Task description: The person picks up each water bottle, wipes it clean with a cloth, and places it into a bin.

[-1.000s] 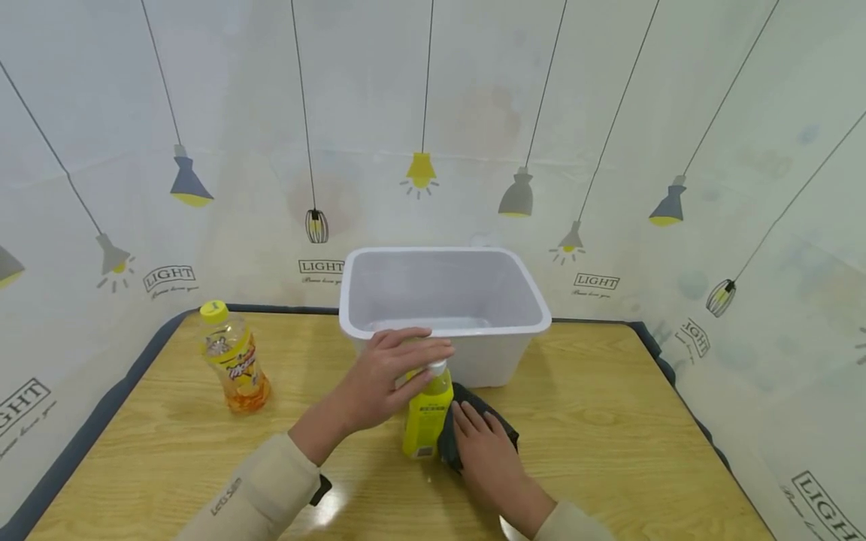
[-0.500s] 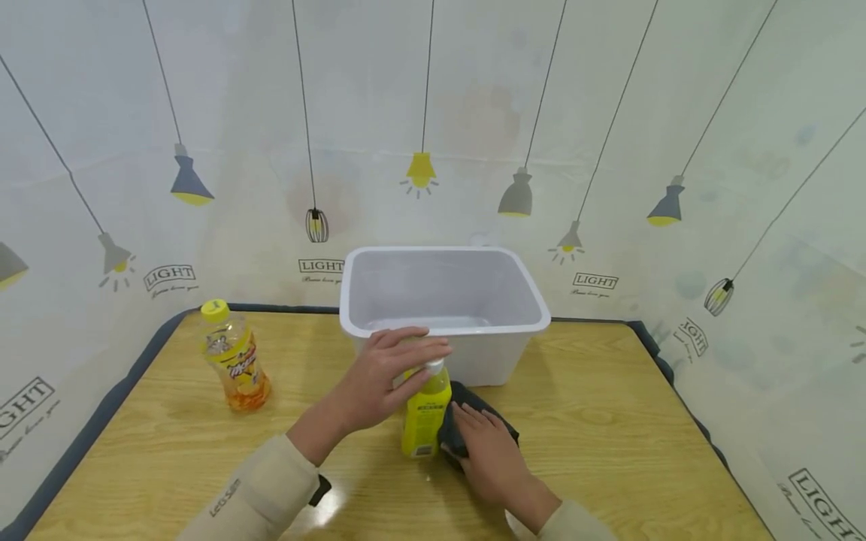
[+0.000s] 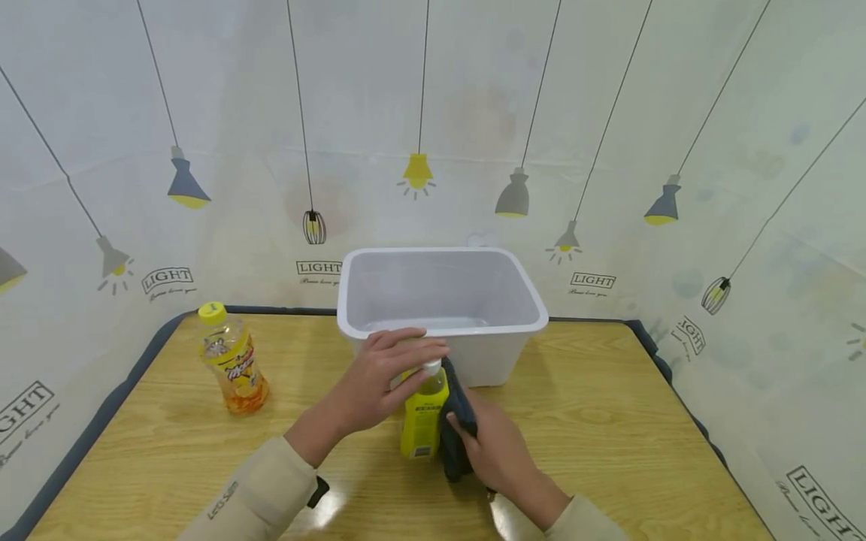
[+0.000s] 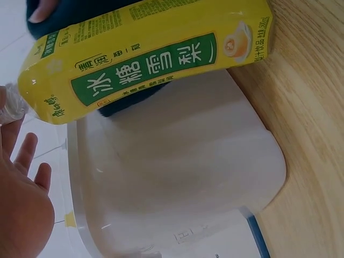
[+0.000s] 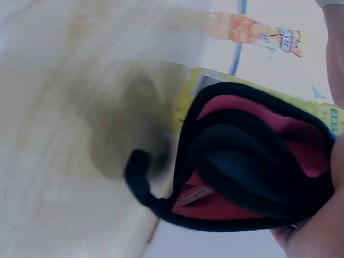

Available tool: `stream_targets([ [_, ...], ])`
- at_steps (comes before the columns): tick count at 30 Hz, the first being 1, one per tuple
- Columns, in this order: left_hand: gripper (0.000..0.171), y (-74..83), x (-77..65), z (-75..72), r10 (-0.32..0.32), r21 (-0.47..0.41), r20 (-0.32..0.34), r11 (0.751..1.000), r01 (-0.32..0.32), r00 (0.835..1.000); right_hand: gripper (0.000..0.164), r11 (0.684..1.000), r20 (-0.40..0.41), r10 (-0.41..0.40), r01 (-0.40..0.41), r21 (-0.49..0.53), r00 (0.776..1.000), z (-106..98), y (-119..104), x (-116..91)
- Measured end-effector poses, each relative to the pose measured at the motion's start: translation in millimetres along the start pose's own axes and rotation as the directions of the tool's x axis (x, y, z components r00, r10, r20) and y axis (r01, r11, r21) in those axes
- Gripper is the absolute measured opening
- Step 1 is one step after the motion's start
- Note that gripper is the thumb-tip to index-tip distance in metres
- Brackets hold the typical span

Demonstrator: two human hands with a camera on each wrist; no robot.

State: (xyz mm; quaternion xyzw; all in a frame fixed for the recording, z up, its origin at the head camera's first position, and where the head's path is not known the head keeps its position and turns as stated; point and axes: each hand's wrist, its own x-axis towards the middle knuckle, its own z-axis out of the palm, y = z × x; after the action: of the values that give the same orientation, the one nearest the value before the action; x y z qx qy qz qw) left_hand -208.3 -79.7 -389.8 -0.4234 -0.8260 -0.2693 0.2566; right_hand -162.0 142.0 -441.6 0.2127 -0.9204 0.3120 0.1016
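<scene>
A yellow-labelled drink bottle [image 3: 424, 424] stands upright on the table in front of the white tub. At its neck and white cap, my left hand [image 3: 382, 376] holds it between thumb and index finger, the other fingers stretched out above. Against the bottle's right side is a dark, folded cloth piece [image 3: 455, 428], which my right hand [image 3: 497, 447] grips with the thumb on the near face. The right wrist view shows this cloth's [image 5: 242, 156] dark edging, pinkish-red lining and small hanging loop; its exact kind is unclear. A fingertip shows beyond the bottle [image 4: 156, 56] in the left wrist view.
The white plastic tub [image 3: 494, 357] stands behind both hands at the back of the table [image 3: 595, 421]. On the left is a second bottle [image 3: 237, 368] with a yellow cap and some orange liquid. A lamp-patterned curtain [image 3: 379, 90] surrounds the table.
My right hand has gone from lying flat on the dark cloth to gripping its right side. The cloth has been turned up on edge beside the bottle. My left hand stays in place.
</scene>
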Motion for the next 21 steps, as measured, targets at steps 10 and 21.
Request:
stream_targets([
  [10,0.037,-0.9,1.8,0.4,0.025,0.008,-0.008,1.0,-0.025,1.0,0.052,0.988,-0.157,-0.144,0.134,-0.076,0.977,-18.1,-17.0,9.5],
  [21,0.039,-2.5,1.3,1.3,0.034,0.008,-0.022,0.999,-0.033,0.999,0.065,0.951,-0.07,-0.116,0.091,-0.295,0.991,-19.5,-30.6,17.9],
])
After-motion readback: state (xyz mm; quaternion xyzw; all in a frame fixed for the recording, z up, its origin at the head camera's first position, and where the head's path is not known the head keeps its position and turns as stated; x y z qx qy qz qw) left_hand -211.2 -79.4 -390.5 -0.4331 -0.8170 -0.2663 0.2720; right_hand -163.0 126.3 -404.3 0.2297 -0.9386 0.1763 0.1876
